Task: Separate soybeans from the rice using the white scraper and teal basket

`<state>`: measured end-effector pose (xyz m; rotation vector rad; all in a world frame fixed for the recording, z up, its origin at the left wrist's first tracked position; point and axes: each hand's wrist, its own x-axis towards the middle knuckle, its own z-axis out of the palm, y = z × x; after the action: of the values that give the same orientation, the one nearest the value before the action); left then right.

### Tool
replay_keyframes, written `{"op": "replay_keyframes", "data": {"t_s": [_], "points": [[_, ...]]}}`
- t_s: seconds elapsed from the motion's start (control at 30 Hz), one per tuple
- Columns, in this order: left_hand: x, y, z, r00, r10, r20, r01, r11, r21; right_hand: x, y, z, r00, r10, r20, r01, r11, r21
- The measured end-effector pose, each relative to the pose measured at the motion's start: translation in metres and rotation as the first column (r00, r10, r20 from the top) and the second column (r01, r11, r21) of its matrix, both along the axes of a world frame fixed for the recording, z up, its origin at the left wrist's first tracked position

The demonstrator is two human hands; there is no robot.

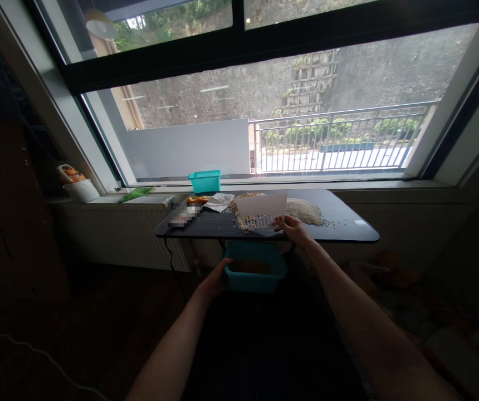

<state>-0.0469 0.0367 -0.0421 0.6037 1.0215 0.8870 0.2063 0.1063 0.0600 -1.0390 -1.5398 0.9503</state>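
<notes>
My right hand (pixel 288 227) is closed on the lower right corner of a white notched card (pixel 262 206), whose lower edge looks slotted like a comb. The card stands tilted on the dark table (pixel 343 227), over a pile of brown and tan grains (pixel 248 196) that it partly hides. My left hand (pixel 218 277) grips the left rim of a teal plastic tub (pixel 257 283), which is held below the table's near edge. Brown grains (pixel 251 267) cover the tub's bottom. Just right of the card lies a pale heap of grains (pixel 306 212).
A crumpled white paper (pixel 219 202) and a yellow-orange item (pixel 198 199) lie on the table's left part, beside a blurred-out object (pixel 185 215) with a cable. Behind them stands another teal tub (pixel 205 182). A radiator (pixel 139 225) and a white pot (pixel 82 190) are farther left.
</notes>
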Motion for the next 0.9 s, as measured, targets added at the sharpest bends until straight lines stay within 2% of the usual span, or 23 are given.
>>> {"op": "replay_keyframes", "data": {"t_s": [0.17, 0.37, 0.57, 0.73, 0.9], "points": [[-0.001, 0.0, 0.0, 1.0, -0.011, -0.006, 0.011, 1.0, -0.007, 0.002, -0.002, 0.003, 0.999, 0.048, 0.013, -0.048, 0.999, -0.004], [0.001, 0.0, 0.001, 1.0, -0.016, -0.025, 0.016, 1.0, -0.023, 0.004, -0.005, 0.005, 0.998, 0.05, 0.027, -0.049, 0.999, -0.01], [-0.004, -0.001, 0.006, 1.0, 0.004, 0.027, -0.004, 1.0, -0.018, 0.007, 0.001, 0.002, 1.0, 0.028, 0.006, -0.028, 0.999, -0.017], [-0.015, 0.0, 0.008, 0.999, 0.051, 0.004, -0.051, 0.997, -0.057, -0.005, 0.006, 0.004, 0.997, 0.079, 0.019, -0.079, 0.997, 0.011], [-0.015, 0.0, 0.006, 0.998, 0.054, -0.022, -0.055, 0.997, -0.05, -0.02, 0.008, 0.001, 0.994, 0.103, 0.038, -0.103, 0.995, 0.008]]}}
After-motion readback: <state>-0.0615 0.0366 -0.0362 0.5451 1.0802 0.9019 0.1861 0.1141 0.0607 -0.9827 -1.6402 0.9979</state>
